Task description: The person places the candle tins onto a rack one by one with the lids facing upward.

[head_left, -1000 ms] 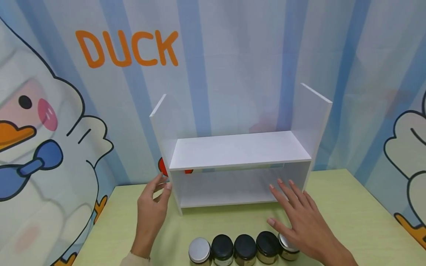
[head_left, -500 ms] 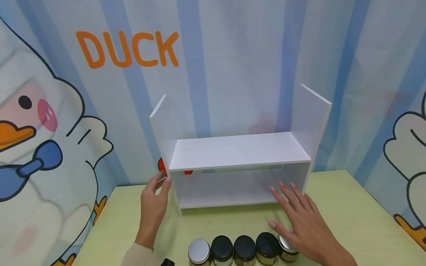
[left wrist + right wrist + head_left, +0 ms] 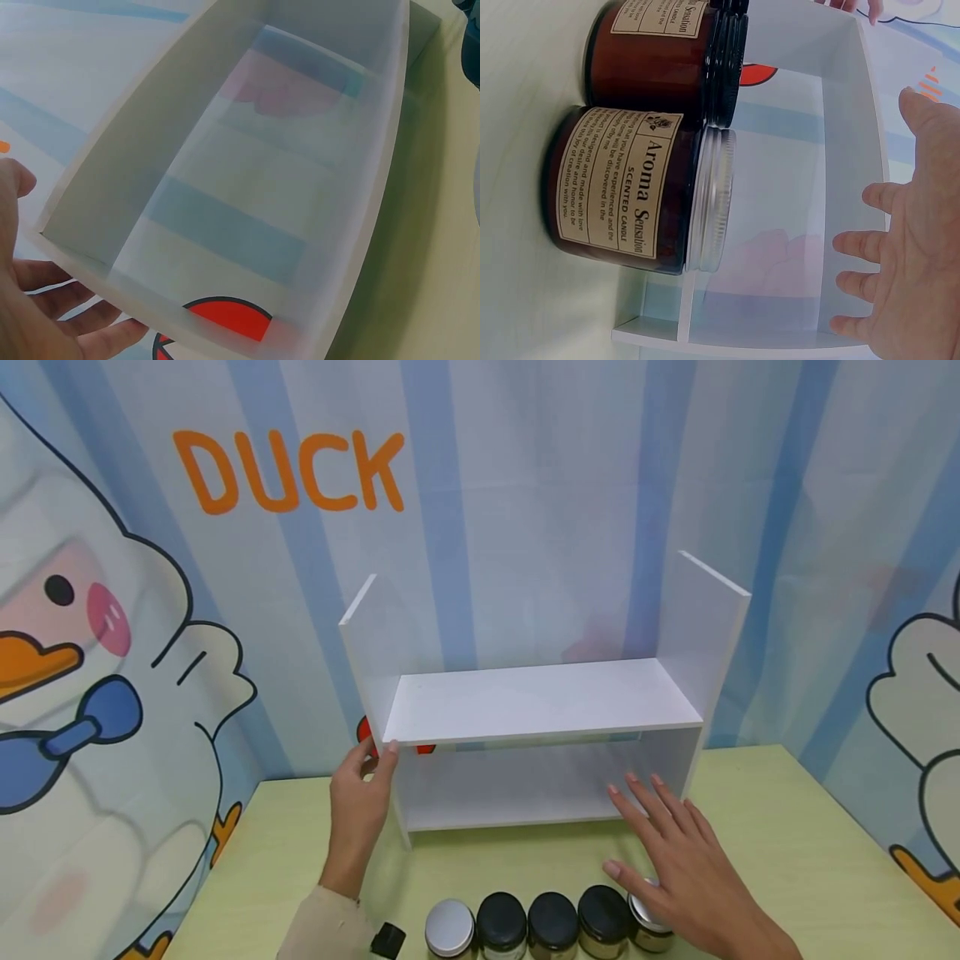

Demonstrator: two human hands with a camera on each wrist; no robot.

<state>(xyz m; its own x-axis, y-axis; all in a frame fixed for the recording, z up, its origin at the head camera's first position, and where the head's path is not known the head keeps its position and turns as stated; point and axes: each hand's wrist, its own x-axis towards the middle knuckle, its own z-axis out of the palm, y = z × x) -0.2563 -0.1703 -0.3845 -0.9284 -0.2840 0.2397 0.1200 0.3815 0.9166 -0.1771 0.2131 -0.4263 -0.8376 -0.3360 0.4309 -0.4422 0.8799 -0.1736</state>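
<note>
A white two-tier shelf (image 3: 543, 700) stands on the table, its side panels rising above the upper board. At its left panel is my left hand (image 3: 362, 802), thumb tip by the front edge at board height. The left wrist view shows those fingers (image 3: 97, 341) along the panel's outer side, the thumb apart from them. My right hand (image 3: 682, 860) is spread, palm down, in front of the shelf's right part, overlapping a silver-lidded scented candle jar (image 3: 619, 191). Other candle jars, one silver-lidded (image 3: 450, 927) and several black-lidded (image 3: 552, 918), line up beside it.
The pale green table (image 3: 810, 852) extends to both sides of the shelf. Behind it hangs a blue striped backdrop (image 3: 540, 510) with duck drawings. A small black block (image 3: 387, 941) shows beside my left sleeve (image 3: 326, 927).
My left hand has moved right and slightly up, its thumb reaching the shelf's left front edge. More of the left sleeve and the black block now show. The right hand is nearly still.
</note>
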